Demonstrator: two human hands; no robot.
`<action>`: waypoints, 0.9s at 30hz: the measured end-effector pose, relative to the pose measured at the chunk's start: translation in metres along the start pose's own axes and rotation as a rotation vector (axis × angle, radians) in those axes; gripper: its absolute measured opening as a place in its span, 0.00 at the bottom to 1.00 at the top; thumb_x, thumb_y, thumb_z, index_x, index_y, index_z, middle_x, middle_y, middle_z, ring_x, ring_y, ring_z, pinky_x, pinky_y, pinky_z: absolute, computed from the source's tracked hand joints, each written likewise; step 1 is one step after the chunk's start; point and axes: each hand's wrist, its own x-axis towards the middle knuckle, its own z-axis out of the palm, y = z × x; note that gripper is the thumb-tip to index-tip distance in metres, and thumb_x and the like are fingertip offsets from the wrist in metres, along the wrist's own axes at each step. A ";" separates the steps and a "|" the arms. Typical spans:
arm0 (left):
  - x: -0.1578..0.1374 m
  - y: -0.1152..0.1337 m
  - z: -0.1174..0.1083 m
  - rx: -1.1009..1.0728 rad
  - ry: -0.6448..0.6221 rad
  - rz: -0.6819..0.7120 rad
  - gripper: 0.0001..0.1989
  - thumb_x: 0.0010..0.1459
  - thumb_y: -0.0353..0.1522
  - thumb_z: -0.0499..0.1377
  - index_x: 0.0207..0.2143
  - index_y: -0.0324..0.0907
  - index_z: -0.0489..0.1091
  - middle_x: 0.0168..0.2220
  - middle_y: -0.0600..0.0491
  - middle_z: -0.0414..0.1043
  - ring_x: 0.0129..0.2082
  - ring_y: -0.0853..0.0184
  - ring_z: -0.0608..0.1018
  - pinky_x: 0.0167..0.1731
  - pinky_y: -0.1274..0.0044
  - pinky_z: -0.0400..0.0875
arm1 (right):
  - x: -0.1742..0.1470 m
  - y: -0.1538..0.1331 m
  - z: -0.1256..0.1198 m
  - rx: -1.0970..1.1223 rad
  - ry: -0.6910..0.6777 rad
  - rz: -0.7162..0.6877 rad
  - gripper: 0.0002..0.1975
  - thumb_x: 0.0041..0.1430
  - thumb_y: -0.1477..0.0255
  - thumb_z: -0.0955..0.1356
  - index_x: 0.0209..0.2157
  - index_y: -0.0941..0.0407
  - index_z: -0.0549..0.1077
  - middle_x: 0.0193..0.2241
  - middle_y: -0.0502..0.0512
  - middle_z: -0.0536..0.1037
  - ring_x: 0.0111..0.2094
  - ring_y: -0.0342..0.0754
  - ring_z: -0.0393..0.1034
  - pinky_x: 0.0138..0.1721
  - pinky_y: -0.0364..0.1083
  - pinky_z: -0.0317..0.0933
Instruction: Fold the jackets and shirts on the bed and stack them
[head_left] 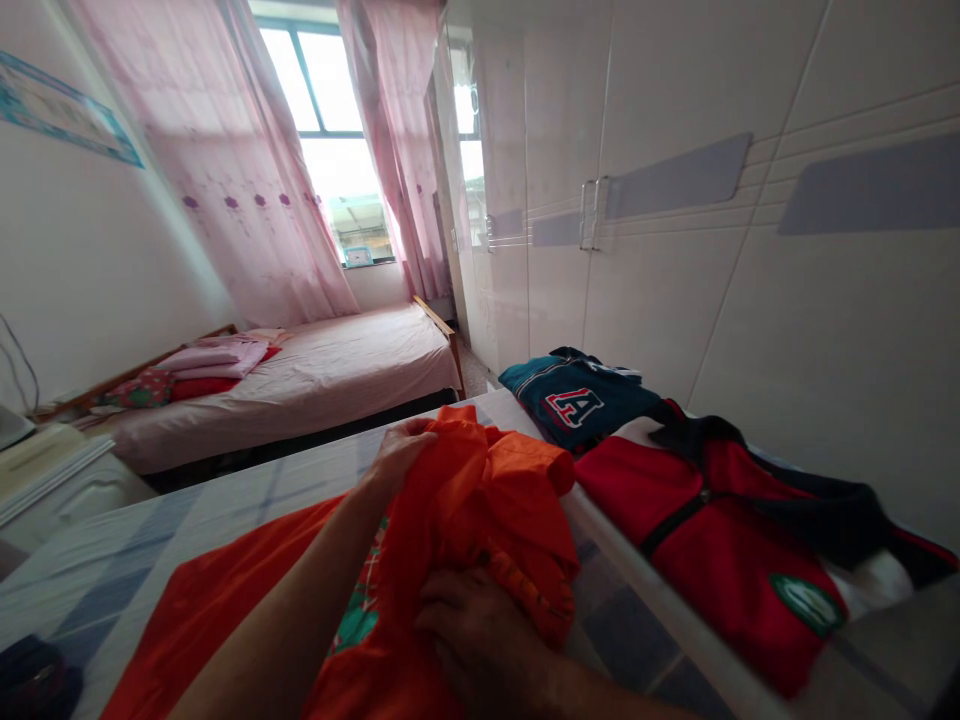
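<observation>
An orange T-shirt [450,500] with a green and white print lies bunched on the bed [247,500], its far part lifted a little. My left hand [401,452] is closed on the shirt's far edge, near the collar or a sleeve; I cannot tell which. Lower down, my right hand [480,625] has its fingers curled into the fabric near the middle of the shirt. Some fingertips are hidden in the folds. To the right lies a red jacket [720,540] with dark and white parts, a zipper and a green badge.
Beyond the jacket is a folded teal garment [581,395] with a letter A. A white wardrobe [675,290] runs along the right. A second bed [352,365] stands under the curtained window. A dark item [37,675] lies at lower left, beside a white cabinet [82,490].
</observation>
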 end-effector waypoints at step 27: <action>-0.227 -0.062 -0.151 0.911 0.442 -0.297 0.27 0.53 0.50 0.52 0.47 0.41 0.68 0.43 0.44 0.73 0.42 0.55 0.76 0.44 0.68 0.66 | -0.004 -0.017 -0.015 0.103 -0.197 -0.034 0.13 0.60 0.78 0.61 0.41 0.53 0.73 0.42 0.55 0.76 0.43 0.47 0.72 0.44 0.45 0.67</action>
